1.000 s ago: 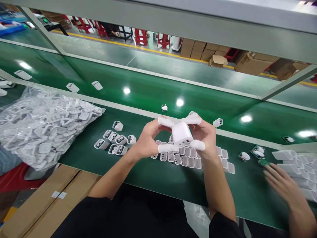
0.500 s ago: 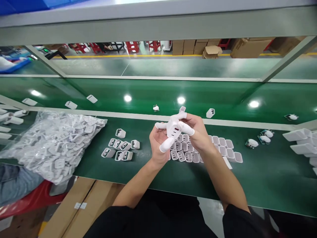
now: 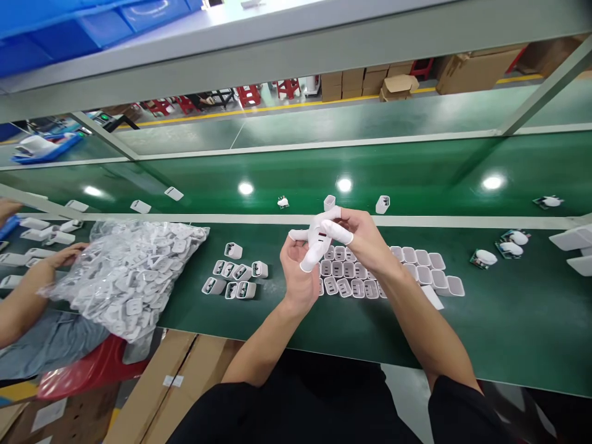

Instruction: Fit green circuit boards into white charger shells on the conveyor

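My left hand [image 3: 298, 274] and my right hand [image 3: 363, 237] meet above the middle of the bench, with white finger cots on several fingertips. Between them they grip a small white charger housing [image 3: 318, 237] with dark slots in its face. The fingers cover much of it. Just below and behind my hands, rows of open white housings [image 3: 349, 270] stand on the green bench. A loose group of housings with parts inside [image 3: 241, 272] is to the left of my left hand. Circuit boards with white tops [image 3: 484, 258] lie far to the right.
A clear bag of white plastic pieces [image 3: 134, 277] lies on the left, beside a co-worker's arm [image 3: 28, 296]. Beyond a pale rail, the green belt [image 3: 296, 166] carries scattered housings and a board [image 3: 283, 202]. A shelf with blue bins [image 3: 92, 31] crosses overhead.
The view has tilted, and a co-worker's arm has come into sight at the left. Pieces on the belt have slid left. Both my hands still hold the housing, turned slightly.
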